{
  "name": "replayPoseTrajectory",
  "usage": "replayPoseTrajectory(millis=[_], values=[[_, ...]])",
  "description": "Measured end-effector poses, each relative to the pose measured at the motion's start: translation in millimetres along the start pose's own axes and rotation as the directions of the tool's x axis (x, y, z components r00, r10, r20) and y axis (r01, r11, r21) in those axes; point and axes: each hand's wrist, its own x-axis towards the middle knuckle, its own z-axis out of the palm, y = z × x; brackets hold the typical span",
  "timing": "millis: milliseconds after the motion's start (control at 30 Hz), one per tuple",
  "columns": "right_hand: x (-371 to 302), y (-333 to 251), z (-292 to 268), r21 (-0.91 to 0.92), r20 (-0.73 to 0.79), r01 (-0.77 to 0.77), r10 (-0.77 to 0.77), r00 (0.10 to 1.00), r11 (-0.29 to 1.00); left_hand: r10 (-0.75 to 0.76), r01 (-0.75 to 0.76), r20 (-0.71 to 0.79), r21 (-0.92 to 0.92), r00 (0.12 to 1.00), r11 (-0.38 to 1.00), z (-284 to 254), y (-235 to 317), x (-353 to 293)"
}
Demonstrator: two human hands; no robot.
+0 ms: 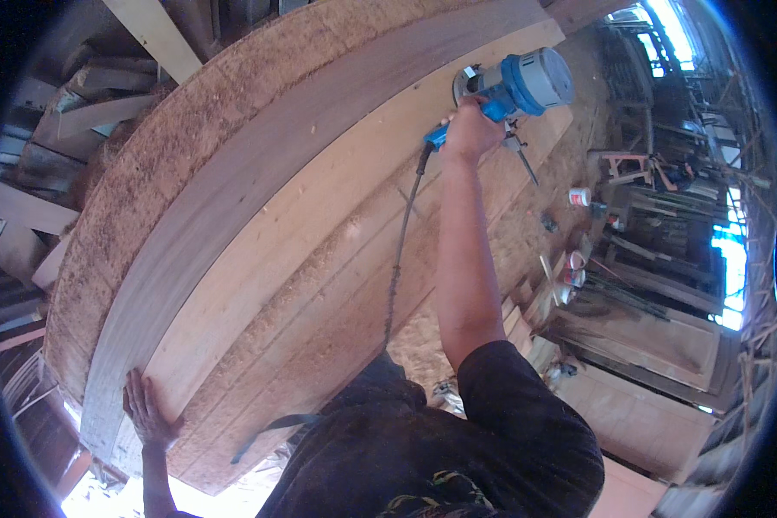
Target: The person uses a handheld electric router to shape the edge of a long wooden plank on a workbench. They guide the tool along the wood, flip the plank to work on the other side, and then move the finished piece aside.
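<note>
My right hand (473, 134) is wrapped round the blue side handle of a router (535, 85) with a grey motor housing. The router sits over the far right end of a long pale board (293, 211). From its handle a dark cord (397, 259) hangs down toward my body. At the near left, my left hand (149, 414) rests with fingers spread where the pale board meets a darker grey-brown board (207, 216). Both boards lie side by side on a wide wooden worktop (276, 363) strewn with sawdust. The router's bit is hidden.
Thick sawdust covers the worktop's far strip (181, 121). Wood offcuts (86, 112) are piled beyond it on the left. To the right are paint cans (579, 197), a reddish stool (628, 164) and stacked wooden panels (639, 337). A dark strap (276, 426) hangs beside my body.
</note>
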Motion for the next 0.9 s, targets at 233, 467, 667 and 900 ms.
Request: replayPoseTrajectory(millis=[233,467,667,900], values=[[26,-8,7,-0.031,-0.058,-0.092,0.090,0.994,0.995,-0.044,0.046,0.029,-0.045,0.999,0.998,7,-1,-10],[63,-1,6,0.033,-0.002,-0.088,0.088,0.996,0.996,-0.066,0.065,0.086,0.015,0.994,0.998,1,1,-12],[91,-5,7,-0.039,-0.033,-0.044,0.043,0.999,0.998,-0.080,0.080,0.165,0.012,0.983,0.997,-6,1,-14],[134,2,3,-0.007,0.018,-0.071,0.071,0.997,0.997,-0.103,0.106,0.203,-0.008,0.974,0.994,-15,7,-10]])
